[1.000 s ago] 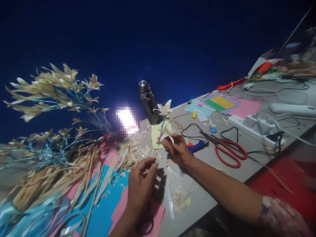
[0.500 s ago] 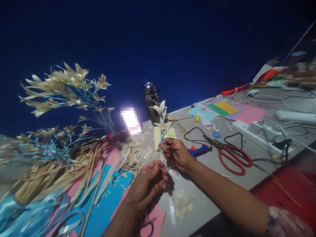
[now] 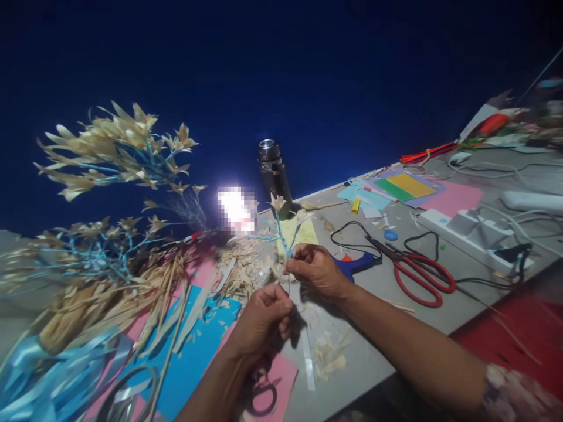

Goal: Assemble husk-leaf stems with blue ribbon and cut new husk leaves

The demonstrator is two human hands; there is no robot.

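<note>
Right-hand fingers (image 3: 303,267) pinched the flower sprig (image 3: 282,236), its long axis rising above them. Left-hand fingers (image 3: 280,308) curled just below; whether they gripped it was unclear.

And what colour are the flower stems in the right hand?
Light blue; the flower stems show best in the head view.

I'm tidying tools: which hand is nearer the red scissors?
Right. The right hand is left of the red scissors, with a blue handle between; the left hand lies farther left and lower.
</note>
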